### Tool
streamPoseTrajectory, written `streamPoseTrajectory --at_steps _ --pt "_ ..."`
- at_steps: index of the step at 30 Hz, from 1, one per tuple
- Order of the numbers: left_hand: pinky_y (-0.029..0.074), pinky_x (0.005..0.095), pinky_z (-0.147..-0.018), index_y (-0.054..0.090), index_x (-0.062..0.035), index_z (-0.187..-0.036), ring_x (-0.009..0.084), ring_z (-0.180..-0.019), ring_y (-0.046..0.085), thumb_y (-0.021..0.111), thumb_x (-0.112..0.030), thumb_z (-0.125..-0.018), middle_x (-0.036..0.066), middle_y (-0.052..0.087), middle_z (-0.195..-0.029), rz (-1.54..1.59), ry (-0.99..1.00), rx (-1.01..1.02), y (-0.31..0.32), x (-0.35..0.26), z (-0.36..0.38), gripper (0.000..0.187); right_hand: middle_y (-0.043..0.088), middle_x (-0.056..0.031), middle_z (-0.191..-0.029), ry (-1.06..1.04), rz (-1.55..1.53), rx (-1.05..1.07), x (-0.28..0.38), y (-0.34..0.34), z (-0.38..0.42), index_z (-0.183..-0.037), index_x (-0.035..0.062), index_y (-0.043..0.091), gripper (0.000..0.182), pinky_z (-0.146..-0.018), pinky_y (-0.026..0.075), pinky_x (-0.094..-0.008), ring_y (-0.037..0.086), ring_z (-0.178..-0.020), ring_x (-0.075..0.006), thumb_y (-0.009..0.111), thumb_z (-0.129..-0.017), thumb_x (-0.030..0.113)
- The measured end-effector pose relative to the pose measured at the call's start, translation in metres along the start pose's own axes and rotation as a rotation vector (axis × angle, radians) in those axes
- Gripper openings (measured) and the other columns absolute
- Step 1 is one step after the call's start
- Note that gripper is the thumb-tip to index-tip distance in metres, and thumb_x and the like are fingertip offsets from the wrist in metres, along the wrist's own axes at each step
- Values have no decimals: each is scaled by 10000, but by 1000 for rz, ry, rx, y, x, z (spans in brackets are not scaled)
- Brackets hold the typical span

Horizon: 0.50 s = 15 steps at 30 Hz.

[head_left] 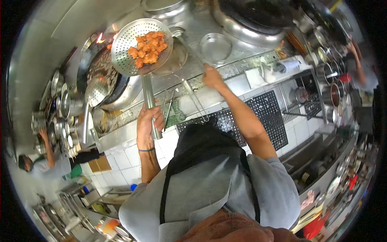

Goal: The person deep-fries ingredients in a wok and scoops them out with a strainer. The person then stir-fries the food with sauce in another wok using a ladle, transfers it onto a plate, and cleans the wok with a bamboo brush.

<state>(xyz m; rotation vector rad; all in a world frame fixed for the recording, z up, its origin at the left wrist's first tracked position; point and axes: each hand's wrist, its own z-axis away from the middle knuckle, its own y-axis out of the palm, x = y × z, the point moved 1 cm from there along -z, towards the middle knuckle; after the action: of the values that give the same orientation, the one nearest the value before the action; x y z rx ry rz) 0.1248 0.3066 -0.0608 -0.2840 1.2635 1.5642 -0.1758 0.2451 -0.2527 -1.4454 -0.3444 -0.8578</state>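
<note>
Right now, holding up a large holed strainer (121, 54) in the left hand (146, 121), above the metal desk (199, 24) and beside a dark wok (100, 66). Pointing bowl-first away from the body, with its long axis running back along the thick handle (148, 90) toward the chest, slightly aslant. Carrying orange-brown fried pieces (150, 47) in the bowl. Gripping that handle near its end, with the left fingers (158, 117) closed round it. Clasping a ladle (191, 47) in the right hand (212, 76), also with curled fingers, and bringing its head close to the strainer's rim; hard to tell whether touching. Partly hidden under the strainer, a metal pan (177, 60). Near the wok's edge, a second strainer (96, 92). Blurred and cut off toward the side edges, two other people (52, 165).
</note>
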Motion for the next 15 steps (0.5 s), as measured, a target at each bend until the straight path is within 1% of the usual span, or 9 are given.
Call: streamPoseTrajectory --at_steps 3,8,9,11,12,14,15 --pt "347 262 -336 510 -39 -1162 94 -422 397 562 -28 -885 15 421 -663 32 -13 -12 -13 3 -3 282 615 -307 -1141 -25 -42 -28 8 -21 10 -1228 -44 531 426 -921 483 -498 594 -1078 -452 552 -829 103" --pt "354 266 -335 496 -41 -1141 102 -426 409 567 -32 -880 24 433 -673 36 -59 7 -19 14 -11 271 590 -321 -1191 23 -181 -34 9 -17 23 -1247 -42 550 440 -968 455 -456 579 -1118 -444 579 -870 184" --pt "352 261 -331 485 -28 -1150 98 -423 406 564 -38 -878 20 428 -667 22 -57 2 -17 15 -12 284 585 -325 -1199 43 -203 -35 9 -20 28 -1250 -39 554 441 -974 450 -445 576 -1127 -443 587 -880 199" --pt "348 250 -323 464 -1 -1169 89 -419 399 556 -51 -875 12 418 -656 -6 -63 -1 -12 19 -12 313 599 -318 -1179 54 -291 -111 6 -26 40 -1241 -41 557 427 -965 448 -433 587 -1109 -437 590 -897 210" --pt "358 261 -328 462 -13 -1154 100 -421 415 565 -46 -874 21 433 -665 -50 -83 6 -12 24 -16 300 606 -314 -1169 46 -341 -134 9 -25 47 -1236 -42 559 420 -961 447 -427 592 -1100 -434 591 -905 215" --pt "378 283 -338 458 -36 -1123 123 -427 445 584 -37 -872 40 464 -682 -131 -94 -17 -14 31 -21 280 629 -282 -1019 -13 -394 -150 15 -45 76 -1234 -42 533 396 -846 476 -423 620 -962 -371 574 -944 223" --pt "391 292 -341 443 -46 -1053 128 -432 460 601 -38 -864 40 472 -679 -160 -103 -29 -10 35 -24 246 650 -245 -895 -137 -320 -245 10 -51 91 -1239 -35 516 388 -735 516 -415 653 -828 -328 567 -956 224"
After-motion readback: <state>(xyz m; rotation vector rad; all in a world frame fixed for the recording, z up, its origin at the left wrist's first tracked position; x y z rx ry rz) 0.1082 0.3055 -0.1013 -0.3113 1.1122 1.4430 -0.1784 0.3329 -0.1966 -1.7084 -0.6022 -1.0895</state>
